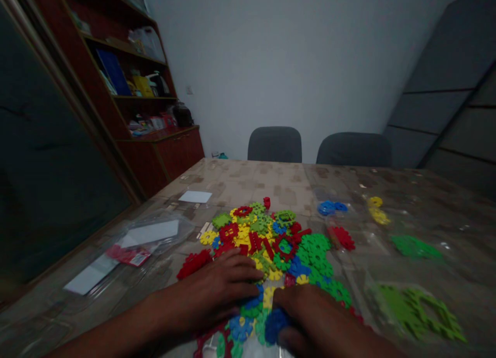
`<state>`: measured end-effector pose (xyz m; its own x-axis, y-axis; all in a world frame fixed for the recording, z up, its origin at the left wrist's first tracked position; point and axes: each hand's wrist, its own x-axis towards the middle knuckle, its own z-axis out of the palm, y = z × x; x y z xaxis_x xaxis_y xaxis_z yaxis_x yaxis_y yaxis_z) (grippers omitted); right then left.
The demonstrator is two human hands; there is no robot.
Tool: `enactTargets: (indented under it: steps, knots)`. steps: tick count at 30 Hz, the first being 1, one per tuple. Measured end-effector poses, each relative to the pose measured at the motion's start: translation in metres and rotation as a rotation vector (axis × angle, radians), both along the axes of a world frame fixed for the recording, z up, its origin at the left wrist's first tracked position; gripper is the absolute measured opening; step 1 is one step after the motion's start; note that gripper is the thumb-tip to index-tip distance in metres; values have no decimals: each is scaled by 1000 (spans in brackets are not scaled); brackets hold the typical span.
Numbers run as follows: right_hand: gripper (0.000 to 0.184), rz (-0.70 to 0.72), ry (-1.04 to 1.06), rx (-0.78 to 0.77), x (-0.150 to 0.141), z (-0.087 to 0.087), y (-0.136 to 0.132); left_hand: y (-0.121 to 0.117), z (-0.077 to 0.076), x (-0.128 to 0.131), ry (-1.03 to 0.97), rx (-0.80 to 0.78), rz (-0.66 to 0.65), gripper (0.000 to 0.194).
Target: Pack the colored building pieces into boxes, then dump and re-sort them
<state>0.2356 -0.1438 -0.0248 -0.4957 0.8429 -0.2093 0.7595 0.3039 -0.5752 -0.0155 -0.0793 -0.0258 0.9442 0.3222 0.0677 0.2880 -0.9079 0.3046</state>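
Observation:
A heap of toothed plastic building pieces (248,228) in red, yellow, green and blue spreads over the middle of the table. My left hand (228,278) rests on the heap's near left side, fingers stretched out and slightly apart over yellow and blue pieces. On the near right, my right hand (310,316) is curled, with a dark blue toothed piece (276,324) between its thumb and fingers. A lighter blue flower-shaped piece (241,328) lies between the hands. Part of the heap is hidden under both hands.
To the right, clear trays hold blue pieces (331,208), yellow pieces (377,211), red pieces (343,237), green pieces (416,247) and light green pieces (422,309). Clear plastic packaging with white cards (151,233) lies left. Two chairs (274,143) stand behind the table (251,177).

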Motion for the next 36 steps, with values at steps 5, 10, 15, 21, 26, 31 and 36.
enactTargets:
  steps: [5, 10, 15, 21, 26, 31, 36]
  knots:
    - [11, -141, 36, 182, 32, 18, 20, -1, 2, 1, -26, 20, 20, 32]
    - [17, -423, 26, 282, 94, 44, 63, 1, 1, 3, -61, 19, 9, 28]
    - [26, -706, 64, 270, 155, 58, 117, 1, 0, 5, -47, 17, 11, 26]
    - [33, -818, 211, 253, 190, 45, 148, 1, -3, 2, -42, 28, 28, 27]
    - [32, -776, 314, 260, 194, 42, 134, 3, -9, 2, -137, 30, 9, 25]
    - [29, -570, 287, 249, 143, 43, 91, 5, -13, 7, -223, 78, 6, 22]
    - [19, -156, -63, 174, 68, 39, 20, 3, -12, 7, -173, 83, 16, 19]
